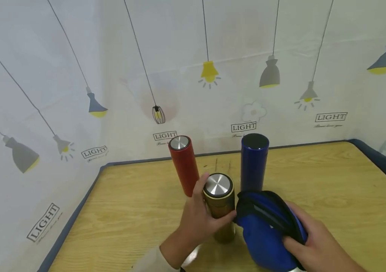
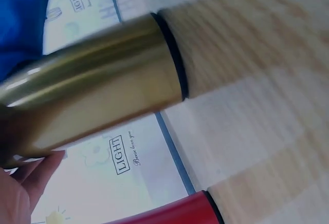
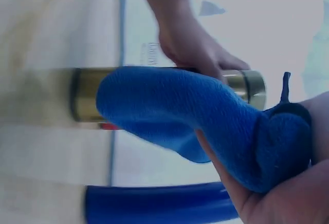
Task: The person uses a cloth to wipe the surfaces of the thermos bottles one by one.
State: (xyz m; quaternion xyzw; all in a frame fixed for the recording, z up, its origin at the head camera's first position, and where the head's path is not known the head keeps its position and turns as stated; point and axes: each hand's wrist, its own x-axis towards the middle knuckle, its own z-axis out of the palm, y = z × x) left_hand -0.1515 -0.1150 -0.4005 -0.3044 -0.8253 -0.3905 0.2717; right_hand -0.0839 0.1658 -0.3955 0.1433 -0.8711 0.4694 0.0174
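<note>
Gold flask (image 1: 221, 207), red flask (image 1: 184, 166), deep-blue flask (image 1: 254, 166), black-edged blue pouch (image 1: 264, 241), yellowish wood-grain bench (image 1: 135, 211), and look, white backdrop (image 1: 240, 22) with printed lamps (image 1: 269, 73)!

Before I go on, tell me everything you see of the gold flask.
The gold flask is a smooth, shiny cylinder that looks metallic. Its lid has a brushed silver disc ringed in dark, and a black band edges the base. It is upright, its base apparently on the table, nearer the head camera than the red flask and blue flask. The left hand grips its upper part; whether the blue cloth item touches it, I cannot tell.
</note>
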